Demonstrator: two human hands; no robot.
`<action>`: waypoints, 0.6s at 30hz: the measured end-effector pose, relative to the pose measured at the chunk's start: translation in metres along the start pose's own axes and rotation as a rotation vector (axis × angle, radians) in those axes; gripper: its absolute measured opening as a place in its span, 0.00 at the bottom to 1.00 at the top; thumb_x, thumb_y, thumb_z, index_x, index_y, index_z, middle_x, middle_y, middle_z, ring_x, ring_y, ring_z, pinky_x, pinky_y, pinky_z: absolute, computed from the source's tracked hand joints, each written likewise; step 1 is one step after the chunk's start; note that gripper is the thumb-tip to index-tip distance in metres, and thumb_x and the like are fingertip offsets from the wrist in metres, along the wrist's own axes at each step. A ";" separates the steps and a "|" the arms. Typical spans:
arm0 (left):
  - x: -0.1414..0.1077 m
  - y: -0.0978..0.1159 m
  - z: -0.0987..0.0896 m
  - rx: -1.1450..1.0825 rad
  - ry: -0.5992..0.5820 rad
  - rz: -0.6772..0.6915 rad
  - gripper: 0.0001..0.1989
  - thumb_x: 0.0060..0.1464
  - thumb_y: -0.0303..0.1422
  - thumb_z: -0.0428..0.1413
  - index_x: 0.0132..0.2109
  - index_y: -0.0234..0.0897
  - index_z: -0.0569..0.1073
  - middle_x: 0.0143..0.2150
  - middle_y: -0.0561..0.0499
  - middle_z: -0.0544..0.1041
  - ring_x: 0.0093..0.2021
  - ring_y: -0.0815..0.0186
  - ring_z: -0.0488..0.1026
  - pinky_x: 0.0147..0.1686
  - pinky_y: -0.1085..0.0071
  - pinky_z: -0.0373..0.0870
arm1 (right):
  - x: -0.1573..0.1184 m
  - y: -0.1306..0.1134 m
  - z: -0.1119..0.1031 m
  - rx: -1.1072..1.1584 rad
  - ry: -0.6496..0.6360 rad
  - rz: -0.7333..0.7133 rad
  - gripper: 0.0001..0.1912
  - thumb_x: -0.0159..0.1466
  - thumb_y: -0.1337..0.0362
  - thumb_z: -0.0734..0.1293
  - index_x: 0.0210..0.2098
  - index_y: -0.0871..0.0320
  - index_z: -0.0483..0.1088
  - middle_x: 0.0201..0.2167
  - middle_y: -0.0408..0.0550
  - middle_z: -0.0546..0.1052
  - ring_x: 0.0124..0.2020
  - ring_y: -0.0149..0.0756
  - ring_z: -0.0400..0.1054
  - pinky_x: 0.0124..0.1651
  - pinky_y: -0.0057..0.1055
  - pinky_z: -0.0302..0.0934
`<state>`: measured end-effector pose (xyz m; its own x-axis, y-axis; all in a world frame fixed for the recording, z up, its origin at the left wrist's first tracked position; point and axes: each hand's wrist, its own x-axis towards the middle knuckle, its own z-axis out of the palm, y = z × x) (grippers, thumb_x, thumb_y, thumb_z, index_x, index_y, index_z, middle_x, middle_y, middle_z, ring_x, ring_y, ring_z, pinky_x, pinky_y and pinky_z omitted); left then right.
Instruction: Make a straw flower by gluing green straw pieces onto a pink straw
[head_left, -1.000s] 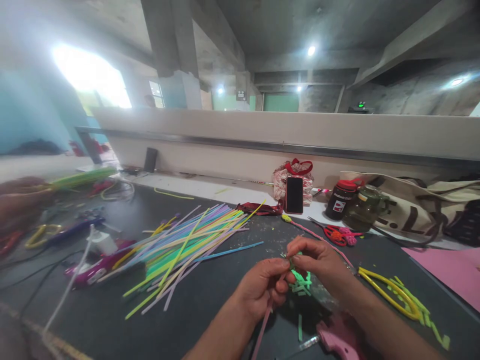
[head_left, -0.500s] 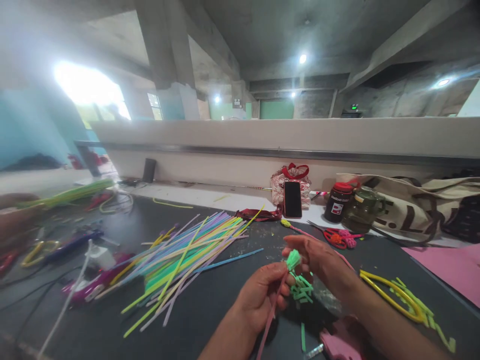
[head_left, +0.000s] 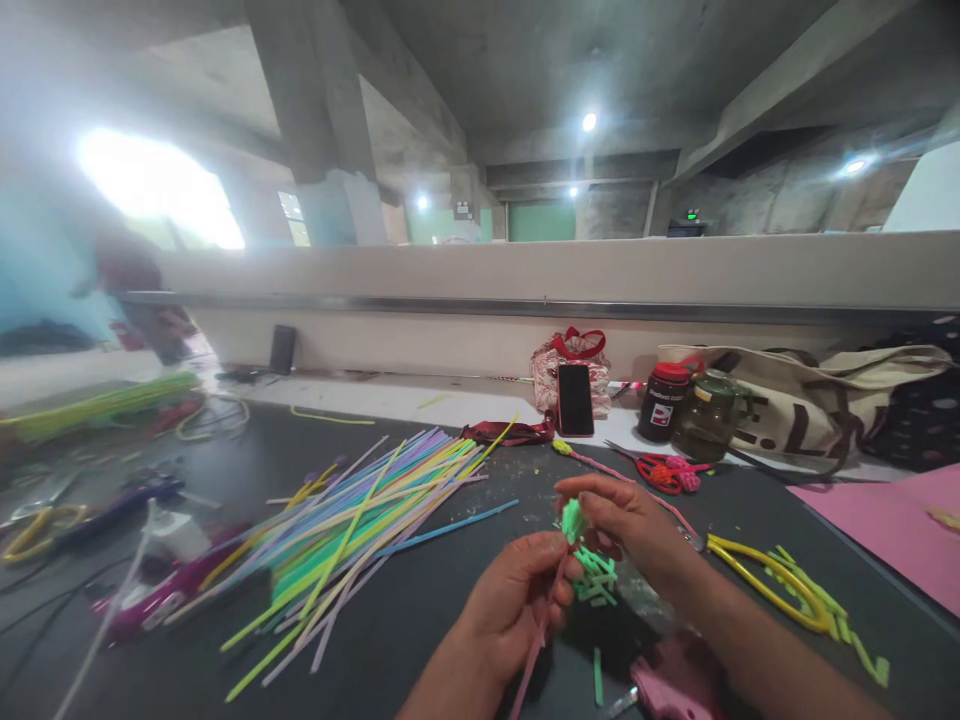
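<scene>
My left hand (head_left: 517, 590) is closed around a pink stem (head_left: 534, 655), which runs down toward the bottom edge. At the stem's top sits a small bright green bundle (head_left: 574, 521). My right hand (head_left: 619, 515) has its thumb and fingers against that bundle from the right. Short green pieces (head_left: 597, 577) lie on the dark table just below the fingers. Nearer the front edge are one loose green strip (head_left: 598, 677) and a pink glue gun (head_left: 675, 680). Another pink stem with a yellow tip (head_left: 562, 447) lies behind my right hand.
Long coloured strips (head_left: 360, 540) spread left of my hands. Yellow-handled scissors (head_left: 772, 580) and yellow-green pieces (head_left: 844, 620) lie right. Red-handled scissors (head_left: 660, 472), a phone (head_left: 575, 400) and bottles (head_left: 664, 402) stand or lie behind. A magenta tool (head_left: 172, 595) is at left.
The view has shifted slightly, so the table items appear further left. My right fingers have closed in on the green bundle. The blurred hand at the far left is gone, and a dark figure shows behind.
</scene>
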<state>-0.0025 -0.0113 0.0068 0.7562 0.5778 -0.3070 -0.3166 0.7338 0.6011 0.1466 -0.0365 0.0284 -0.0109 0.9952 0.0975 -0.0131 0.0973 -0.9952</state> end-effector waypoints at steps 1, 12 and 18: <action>0.000 0.000 0.000 0.007 0.024 0.037 0.06 0.42 0.29 0.57 0.28 0.30 0.68 0.19 0.53 0.70 0.14 0.77 0.64 0.11 0.84 0.58 | 0.000 -0.002 0.000 -0.003 0.034 -0.022 0.15 0.56 0.56 0.62 0.38 0.58 0.69 0.24 0.42 0.69 0.15 0.20 0.54 0.15 0.21 0.43; -0.006 0.002 0.006 0.155 0.130 0.340 0.09 0.39 0.31 0.60 0.30 0.31 0.70 0.21 0.51 0.72 0.17 0.76 0.65 0.14 0.83 0.56 | -0.003 -0.007 -0.005 -0.156 0.205 -0.088 0.09 0.52 0.61 0.66 0.32 0.58 0.71 0.16 0.38 0.65 0.15 0.23 0.53 0.18 0.22 0.47; -0.007 0.002 0.010 0.181 0.136 0.372 0.09 0.38 0.32 0.60 0.29 0.31 0.72 0.20 0.52 0.72 0.17 0.76 0.64 0.15 0.83 0.55 | -0.012 -0.021 0.000 -0.171 0.036 -0.144 0.15 0.52 0.62 0.66 0.41 0.54 0.68 0.30 0.42 0.70 0.26 0.29 0.62 0.26 0.25 0.55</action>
<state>-0.0026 -0.0172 0.0171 0.5235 0.8417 -0.1322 -0.4384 0.3991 0.8053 0.1472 -0.0504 0.0485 0.0143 0.9705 0.2408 0.1579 0.2356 -0.9589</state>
